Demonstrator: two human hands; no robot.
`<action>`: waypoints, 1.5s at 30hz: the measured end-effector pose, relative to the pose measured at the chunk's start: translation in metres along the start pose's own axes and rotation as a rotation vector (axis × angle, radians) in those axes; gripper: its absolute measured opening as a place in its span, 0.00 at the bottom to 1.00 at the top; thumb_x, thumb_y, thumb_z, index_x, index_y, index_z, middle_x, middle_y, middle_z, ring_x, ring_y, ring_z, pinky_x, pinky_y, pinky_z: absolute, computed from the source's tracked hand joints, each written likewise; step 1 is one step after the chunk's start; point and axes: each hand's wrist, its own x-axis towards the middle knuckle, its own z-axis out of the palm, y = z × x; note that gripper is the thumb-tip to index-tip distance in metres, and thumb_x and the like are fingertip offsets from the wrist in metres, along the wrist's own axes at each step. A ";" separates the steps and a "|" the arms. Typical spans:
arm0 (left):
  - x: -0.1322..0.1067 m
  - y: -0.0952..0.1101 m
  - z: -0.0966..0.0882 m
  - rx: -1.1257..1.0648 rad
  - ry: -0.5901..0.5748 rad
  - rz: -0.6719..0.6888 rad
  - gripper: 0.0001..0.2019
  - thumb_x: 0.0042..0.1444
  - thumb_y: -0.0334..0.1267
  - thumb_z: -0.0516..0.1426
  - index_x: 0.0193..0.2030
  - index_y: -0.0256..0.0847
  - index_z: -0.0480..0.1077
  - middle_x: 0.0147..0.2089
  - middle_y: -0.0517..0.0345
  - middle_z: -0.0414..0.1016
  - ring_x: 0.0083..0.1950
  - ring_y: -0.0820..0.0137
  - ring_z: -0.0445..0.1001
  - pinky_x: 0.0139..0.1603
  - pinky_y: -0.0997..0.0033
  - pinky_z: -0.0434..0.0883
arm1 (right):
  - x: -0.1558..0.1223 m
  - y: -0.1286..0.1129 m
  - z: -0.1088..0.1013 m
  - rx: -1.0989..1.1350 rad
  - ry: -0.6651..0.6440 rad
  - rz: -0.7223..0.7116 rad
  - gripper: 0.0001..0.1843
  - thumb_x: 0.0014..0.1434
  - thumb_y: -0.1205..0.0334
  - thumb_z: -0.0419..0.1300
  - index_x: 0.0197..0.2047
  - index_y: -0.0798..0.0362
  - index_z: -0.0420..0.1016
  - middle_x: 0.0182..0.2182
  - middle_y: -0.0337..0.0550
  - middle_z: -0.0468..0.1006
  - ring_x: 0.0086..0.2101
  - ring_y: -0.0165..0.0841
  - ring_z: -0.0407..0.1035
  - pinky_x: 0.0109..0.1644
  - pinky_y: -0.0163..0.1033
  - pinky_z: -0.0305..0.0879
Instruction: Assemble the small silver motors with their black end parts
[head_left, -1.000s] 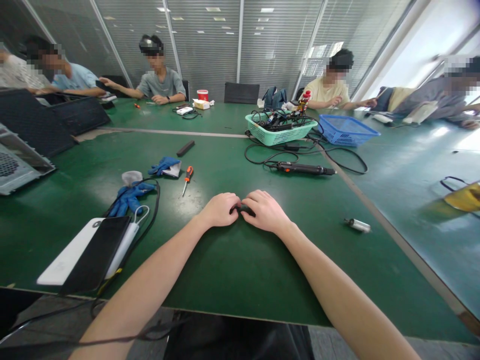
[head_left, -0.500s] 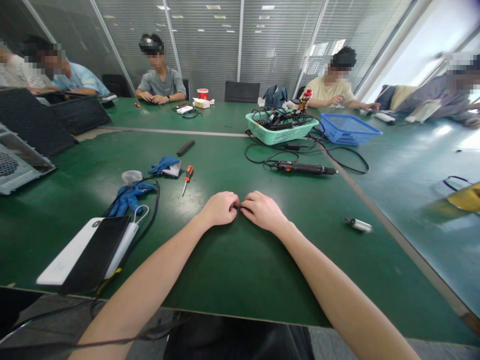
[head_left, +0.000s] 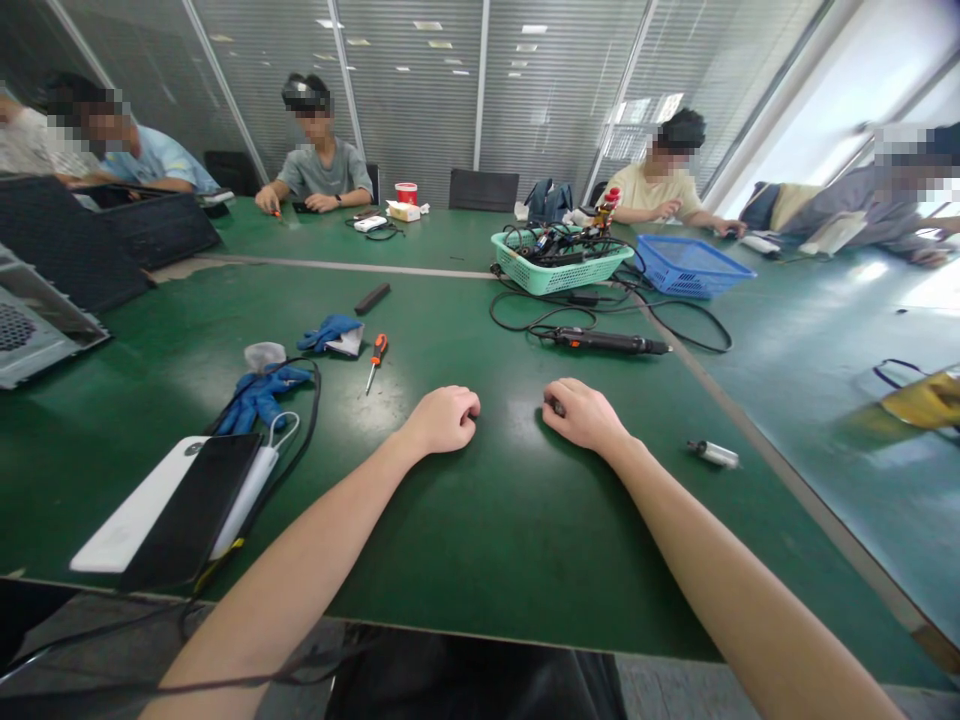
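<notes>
My left hand (head_left: 442, 420) rests on the green table (head_left: 480, 540) with its fingers curled closed. Whatever it may hold is hidden inside the fingers. Apart from it, to the right, my right hand (head_left: 583, 412) is closed on a small dark piece (head_left: 556, 406), of which only a bit shows between thumb and fingers; its kind is not clear. An orange-handled screwdriver (head_left: 377, 358) lies beyond my left hand, to the left. Past my right hand is a black electric screwdriver (head_left: 611, 341) with its cable.
Blue gloves (head_left: 259, 395), a phone-like slab (head_left: 187, 510) and a dark bar (head_left: 373, 298) lie on the left. Further back stand a green basket (head_left: 559, 275) full of cables and a blue basket (head_left: 694, 270). A small silver cylinder (head_left: 714, 455) lies right. Several people sit around the table.
My right hand has moved away to the right from my left hand, the small dark piece now showing in it. My left hand has hardly moved. A co-worker's hand has reached an orange item.
</notes>
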 end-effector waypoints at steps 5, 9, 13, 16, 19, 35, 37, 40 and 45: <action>-0.001 0.000 -0.001 -0.001 -0.002 -0.005 0.10 0.48 0.27 0.54 0.35 0.41 0.72 0.33 0.56 0.74 0.36 0.66 0.71 0.39 0.66 0.68 | -0.026 0.055 -0.011 -0.079 -0.004 0.056 0.06 0.63 0.59 0.55 0.40 0.49 0.72 0.35 0.45 0.76 0.38 0.38 0.70 0.40 0.40 0.63; -0.001 0.000 -0.002 0.000 -0.006 -0.015 0.10 0.48 0.26 0.54 0.35 0.41 0.72 0.33 0.56 0.74 0.37 0.66 0.71 0.40 0.66 0.68 | -0.051 0.098 -0.020 -0.151 0.000 0.168 0.08 0.63 0.55 0.55 0.40 0.48 0.73 0.35 0.44 0.76 0.38 0.39 0.71 0.39 0.41 0.63; 0.000 -0.001 -0.001 -0.002 -0.018 -0.017 0.11 0.49 0.27 0.54 0.36 0.41 0.73 0.34 0.56 0.74 0.37 0.66 0.71 0.41 0.66 0.68 | -0.069 0.125 -0.025 -0.184 0.019 0.270 0.09 0.62 0.53 0.56 0.39 0.48 0.73 0.36 0.43 0.77 0.39 0.39 0.72 0.38 0.41 0.62; 0.000 -0.001 0.000 -0.004 -0.020 -0.017 0.11 0.49 0.26 0.54 0.36 0.41 0.73 0.34 0.56 0.74 0.37 0.66 0.71 0.41 0.66 0.68 | -0.075 0.129 -0.026 -0.186 0.029 0.295 0.09 0.61 0.53 0.56 0.39 0.48 0.73 0.37 0.43 0.78 0.40 0.40 0.72 0.37 0.41 0.61; 0.001 -0.001 0.001 -0.002 -0.013 -0.016 0.11 0.48 0.26 0.54 0.36 0.41 0.73 0.33 0.56 0.73 0.37 0.66 0.71 0.40 0.66 0.68 | -0.075 0.127 -0.027 -0.180 0.036 0.288 0.09 0.60 0.53 0.57 0.39 0.48 0.73 0.37 0.43 0.77 0.40 0.40 0.72 0.36 0.40 0.60; 0.002 -0.001 0.001 -0.002 -0.023 -0.021 0.11 0.48 0.26 0.53 0.36 0.41 0.73 0.34 0.56 0.74 0.37 0.66 0.71 0.41 0.66 0.69 | -0.076 0.126 -0.026 -0.180 0.026 0.376 0.14 0.61 0.52 0.56 0.46 0.47 0.75 0.42 0.45 0.78 0.43 0.42 0.71 0.41 0.43 0.63; 0.002 -0.001 0.001 -0.004 -0.024 -0.019 0.11 0.49 0.27 0.53 0.37 0.41 0.73 0.34 0.56 0.74 0.37 0.66 0.71 0.40 0.66 0.68 | -0.076 0.124 -0.026 -0.182 0.060 0.394 0.16 0.62 0.49 0.56 0.48 0.48 0.75 0.43 0.46 0.78 0.43 0.43 0.71 0.42 0.44 0.64; 0.002 -0.001 0.001 -0.005 -0.018 -0.023 0.11 0.49 0.27 0.53 0.37 0.41 0.73 0.34 0.56 0.74 0.37 0.66 0.71 0.40 0.66 0.68 | -0.078 0.121 -0.026 -0.214 0.089 0.455 0.18 0.63 0.46 0.55 0.46 0.49 0.76 0.41 0.49 0.78 0.42 0.44 0.71 0.42 0.45 0.64; 0.001 -0.001 0.002 -0.001 -0.012 -0.019 0.11 0.49 0.27 0.53 0.36 0.41 0.73 0.34 0.56 0.74 0.36 0.66 0.70 0.39 0.66 0.67 | -0.079 0.111 -0.024 -0.192 0.098 0.503 0.16 0.63 0.48 0.55 0.40 0.51 0.77 0.35 0.49 0.76 0.39 0.44 0.70 0.42 0.47 0.65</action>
